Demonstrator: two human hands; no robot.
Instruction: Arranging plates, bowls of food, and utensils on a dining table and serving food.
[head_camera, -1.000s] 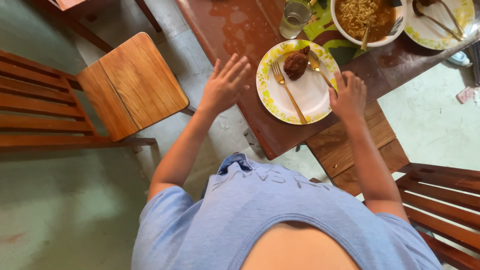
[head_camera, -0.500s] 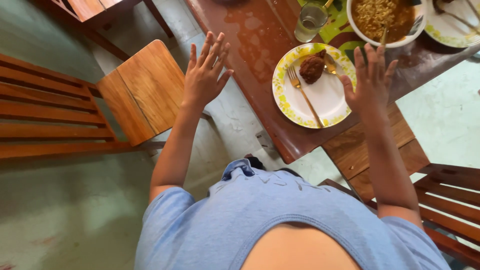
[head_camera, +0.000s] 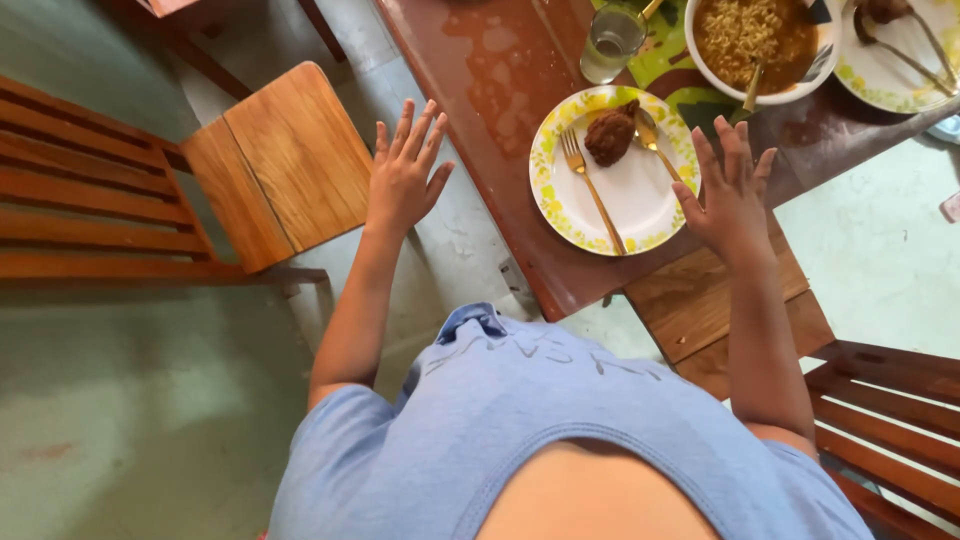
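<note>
My left hand (head_camera: 404, 172) is raised with fingers spread, empty, over the floor between a wooden chair (head_camera: 280, 165) and the brown table (head_camera: 480, 70). My right hand (head_camera: 730, 190) is also spread and empty, hovering at the right rim of a white plate with a yellow-green border (head_camera: 625, 195). On that plate lie a gold fork (head_camera: 590, 185), a gold spoon (head_camera: 655, 140) and a brown piece of fried food (head_camera: 610, 135). I wear a blue shirt.
A glass of water (head_camera: 610, 42), a bowl of noodles (head_camera: 755, 35) with a utensil in it and a second plate (head_camera: 900, 50) stand further back on the table. Another wooden chair (head_camera: 760, 330) sits under the table's corner on the right. The floor is greenish concrete.
Both hands lifted and spread from near the plate a second ago; since half a second ago they have dropped slightly, with the fingers still spread.
</note>
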